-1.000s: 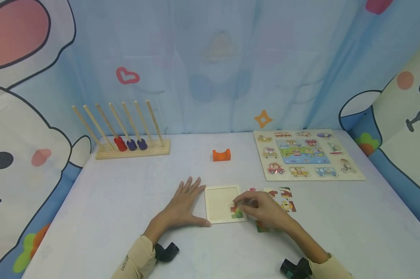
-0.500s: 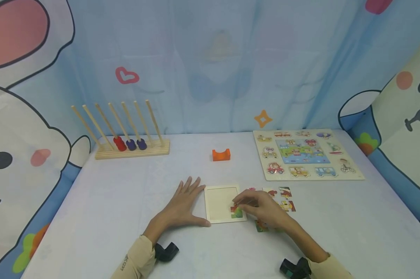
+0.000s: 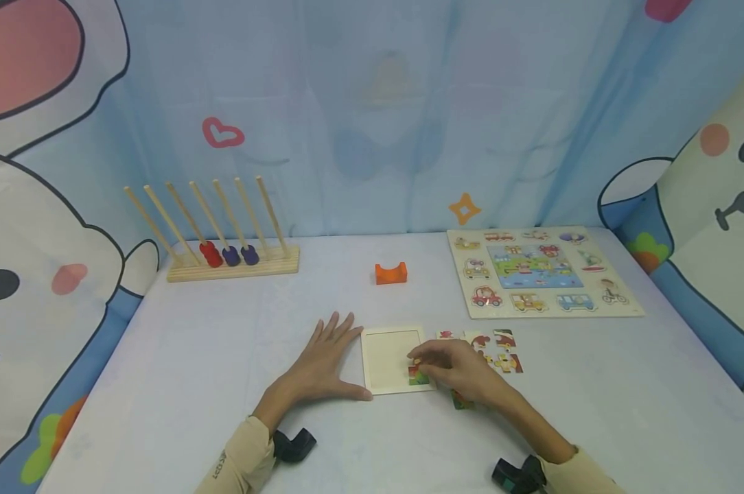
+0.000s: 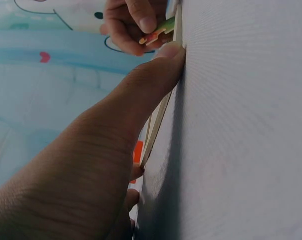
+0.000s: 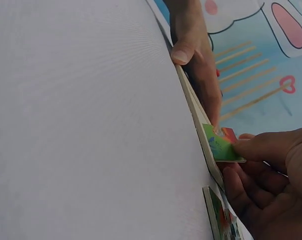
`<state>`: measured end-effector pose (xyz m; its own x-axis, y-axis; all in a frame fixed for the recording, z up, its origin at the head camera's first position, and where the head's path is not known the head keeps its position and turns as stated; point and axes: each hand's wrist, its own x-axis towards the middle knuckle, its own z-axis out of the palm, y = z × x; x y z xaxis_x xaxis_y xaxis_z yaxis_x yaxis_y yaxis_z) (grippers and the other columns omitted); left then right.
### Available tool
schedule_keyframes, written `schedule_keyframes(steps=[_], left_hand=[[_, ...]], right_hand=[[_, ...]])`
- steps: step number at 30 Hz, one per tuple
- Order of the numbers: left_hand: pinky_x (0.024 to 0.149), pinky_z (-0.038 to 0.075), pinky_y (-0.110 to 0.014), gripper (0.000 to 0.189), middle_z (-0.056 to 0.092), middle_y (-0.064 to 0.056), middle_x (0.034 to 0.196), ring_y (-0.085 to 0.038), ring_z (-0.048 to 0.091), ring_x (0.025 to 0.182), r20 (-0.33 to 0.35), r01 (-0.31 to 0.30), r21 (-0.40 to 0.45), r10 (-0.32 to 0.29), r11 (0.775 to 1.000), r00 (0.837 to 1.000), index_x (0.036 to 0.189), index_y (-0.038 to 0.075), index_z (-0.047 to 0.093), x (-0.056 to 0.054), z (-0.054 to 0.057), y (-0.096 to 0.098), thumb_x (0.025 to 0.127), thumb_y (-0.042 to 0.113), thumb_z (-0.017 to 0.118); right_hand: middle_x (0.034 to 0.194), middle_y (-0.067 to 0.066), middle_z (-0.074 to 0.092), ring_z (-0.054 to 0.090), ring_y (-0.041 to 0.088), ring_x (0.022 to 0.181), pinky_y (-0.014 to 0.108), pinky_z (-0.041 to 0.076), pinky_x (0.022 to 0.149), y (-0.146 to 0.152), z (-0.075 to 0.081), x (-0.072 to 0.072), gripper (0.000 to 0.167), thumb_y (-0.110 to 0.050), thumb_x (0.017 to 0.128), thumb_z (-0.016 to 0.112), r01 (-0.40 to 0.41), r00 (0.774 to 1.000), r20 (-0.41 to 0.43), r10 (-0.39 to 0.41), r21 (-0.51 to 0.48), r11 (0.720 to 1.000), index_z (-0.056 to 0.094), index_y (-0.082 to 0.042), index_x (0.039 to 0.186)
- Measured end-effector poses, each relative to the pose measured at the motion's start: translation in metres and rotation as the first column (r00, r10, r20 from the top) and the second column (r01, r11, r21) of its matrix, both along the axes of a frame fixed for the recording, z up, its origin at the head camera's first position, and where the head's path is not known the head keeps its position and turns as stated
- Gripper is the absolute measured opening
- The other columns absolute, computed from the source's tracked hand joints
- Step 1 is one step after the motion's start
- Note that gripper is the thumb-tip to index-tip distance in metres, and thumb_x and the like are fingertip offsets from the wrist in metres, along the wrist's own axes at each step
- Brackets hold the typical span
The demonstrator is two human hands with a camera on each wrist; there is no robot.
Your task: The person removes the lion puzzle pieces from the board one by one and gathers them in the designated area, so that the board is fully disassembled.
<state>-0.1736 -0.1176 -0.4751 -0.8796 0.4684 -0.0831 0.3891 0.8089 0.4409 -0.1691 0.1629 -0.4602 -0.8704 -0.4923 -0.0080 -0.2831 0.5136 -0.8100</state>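
Note:
A shallow square wooden puzzle tray (image 3: 384,363) lies on the white table. My left hand (image 3: 319,367) has its fingers spread along the tray's left side, with the thumb touching the near left corner. A green and red jigsaw piece (image 5: 220,143) is pinched between the thumb and fingers of my right hand (image 3: 461,370), over the tray's near right corner. In the right wrist view the piece is tilted, one edge at the rim. Several loose jigsaw pieces (image 3: 506,353) lie right of the tray, partly hidden by my right hand.
A wooden peg rack (image 3: 236,267) with red and blue beads stands back left. An orange block (image 3: 390,274) sits behind the tray. A vehicle puzzle board (image 3: 539,274) lies back right. A printed blue curtain (image 3: 359,116) hangs behind the table.
My right hand has shifted very slightly left and keeps hold of the jigsaw piece at the tray's corner. My left hand stays in place against the tray.

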Motion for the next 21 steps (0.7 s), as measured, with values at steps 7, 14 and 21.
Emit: schedule_keyframes(steps=[7,14,21], left_hand=[[0.119,-0.002,-0.046,0.113,0.011,-0.002,0.161,-0.023,-0.002,0.148,0.001,0.001,0.003,-0.001,1.000,1.000,0.151,0.019,0.029,-0.0001,0.0006,0.0011,0.062,0.075,0.070],[0.119,-0.001,-0.048,0.112,0.012,-0.003,0.161,-0.024,-0.001,0.148,-0.007,0.008,0.004,-0.008,1.000,1.000,0.151,0.018,0.030,0.0004,0.0015,0.0010,0.063,0.075,0.070],[0.119,-0.001,-0.049,0.111,0.013,-0.004,0.161,-0.025,0.000,0.148,0.004,0.001,0.005,-0.001,1.000,1.000,0.150,0.018,0.031,0.0023,0.0044,0.0007,0.063,0.074,0.071]], right_hand=[[0.103,-0.007,0.071,0.063,0.009,0.089,0.024,0.053,0.077,0.0002,0.0010,0.0007,0.021,-0.016,0.087,0.070,-0.001,1.000,-0.031,0.003,0.057,0.998,0.072,-0.019,0.107],[0.109,-0.005,0.070,0.064,0.013,0.097,0.026,0.053,0.083,0.0021,0.0017,0.0002,0.022,-0.017,0.088,0.069,-0.004,1.000,-0.023,0.005,0.040,0.999,0.072,-0.019,0.110],[0.109,-0.004,0.070,0.064,0.015,0.099,0.028,0.054,0.083,0.0048,0.0039,-0.0005,0.023,-0.016,0.090,0.067,-0.003,1.000,-0.014,0.003,0.031,1.000,0.071,-0.018,0.112]])
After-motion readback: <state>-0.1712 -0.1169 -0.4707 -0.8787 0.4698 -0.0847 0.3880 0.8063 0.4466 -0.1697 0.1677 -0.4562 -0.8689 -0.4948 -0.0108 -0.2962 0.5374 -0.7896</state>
